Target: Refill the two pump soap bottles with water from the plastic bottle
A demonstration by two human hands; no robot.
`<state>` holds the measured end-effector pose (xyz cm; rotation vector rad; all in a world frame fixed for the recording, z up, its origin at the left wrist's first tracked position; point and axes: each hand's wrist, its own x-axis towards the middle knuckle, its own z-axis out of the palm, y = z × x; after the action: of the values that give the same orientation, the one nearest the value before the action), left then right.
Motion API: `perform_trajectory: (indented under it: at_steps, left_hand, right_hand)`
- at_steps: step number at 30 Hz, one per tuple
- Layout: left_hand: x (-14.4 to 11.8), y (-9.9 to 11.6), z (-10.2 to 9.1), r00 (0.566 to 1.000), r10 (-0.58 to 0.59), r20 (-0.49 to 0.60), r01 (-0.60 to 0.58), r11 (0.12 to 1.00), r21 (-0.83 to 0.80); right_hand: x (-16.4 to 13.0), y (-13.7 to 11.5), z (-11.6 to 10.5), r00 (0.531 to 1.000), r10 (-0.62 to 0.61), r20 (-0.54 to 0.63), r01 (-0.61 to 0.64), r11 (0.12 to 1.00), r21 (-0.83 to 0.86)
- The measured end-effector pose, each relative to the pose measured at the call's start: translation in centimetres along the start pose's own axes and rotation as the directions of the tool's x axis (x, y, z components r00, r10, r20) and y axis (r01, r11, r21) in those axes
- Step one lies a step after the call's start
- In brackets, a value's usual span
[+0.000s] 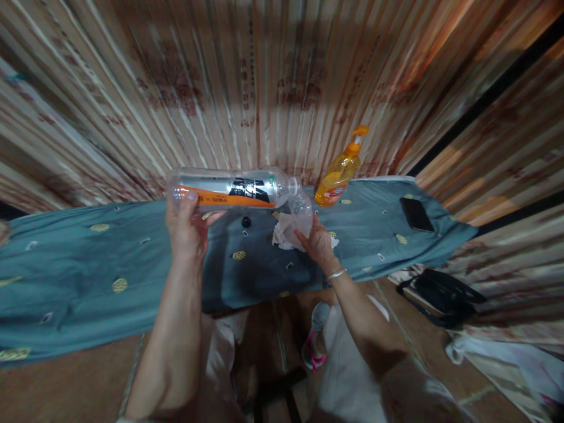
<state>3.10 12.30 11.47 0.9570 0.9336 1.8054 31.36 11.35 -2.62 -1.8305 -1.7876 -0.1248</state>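
Observation:
My left hand [189, 226] is closed round the base end of a large clear plastic bottle [220, 189] with a silver, black and orange label. The bottle lies on its side in the air above the table, its uncapped neck pointing right. My right hand [319, 244] grips a clear plastic cup [301, 208], tilted, close to the bottle's mouth. Whether the cup's rim touches the neck I cannot tell. Crumpled white tissue [282, 232] shows below the cup. A small black cap [246, 222] sits on the cloth between my hands.
A blue-green patterned cloth [145, 264] covers the long narrow table. Behind the cup stands an orange pump bottle [338, 176]; a black phone [416, 214] lies at the right. Pleated curtains [211, 88] hang close behind the table. A black bag [445, 294] rests on the right, below table height.

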Motion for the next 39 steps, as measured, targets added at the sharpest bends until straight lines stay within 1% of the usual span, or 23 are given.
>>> perform_trajectory:
  at_steps: [8, 14, 21, 25, 30, 34, 39]
  left_hand:
    - [-0.2, 0.2, 0.6, 0.998, -0.023, -0.063, 0.019, 0.998, -0.057]
    - [-0.3, 0.3, 0.4, 0.998, -0.058, -0.030, 0.058, 0.998, -0.012]
    - [-0.3, 0.3, 0.4, 0.999, -0.029, -0.030, 0.029, 1.000, -0.003]
    - [-0.2, 0.3, 0.4, 1.000, -0.024, -0.015, 0.025, 1.000, 0.012]
    - [-0.3, 0.5, 0.9, 0.998, -0.021, -0.054, 0.019, 0.999, -0.040]
    - [-0.5, 0.6, 1.1, 0.998, -0.014, -0.053, 0.011, 0.999, -0.049]
    - [-0.5, 0.5, 1.0, 0.999, -0.015, -0.043, 0.013, 0.999, -0.037]
  right_hand:
    - [0.0, -0.1, -0.2, 1.000, 0.006, -0.006, -0.006, 1.000, 0.011]
    - [0.1, 0.2, 0.1, 1.000, 0.000, -0.029, 0.001, 0.999, 0.041]
    - [-0.1, 0.3, 0.3, 0.999, -0.022, -0.041, 0.022, 1.000, 0.009]
    - [0.0, 0.2, 0.3, 1.000, -0.012, -0.022, 0.011, 1.000, -0.021]
    - [0.1, -0.1, -0.2, 1.000, 0.007, 0.008, -0.007, 1.000, -0.024]
    - [0.1, -0.3, -0.4, 0.999, 0.030, 0.023, -0.030, 0.999, -0.023]
    - [0.1, -0.1, -0.3, 0.999, 0.018, 0.032, -0.018, 1.000, -0.017]
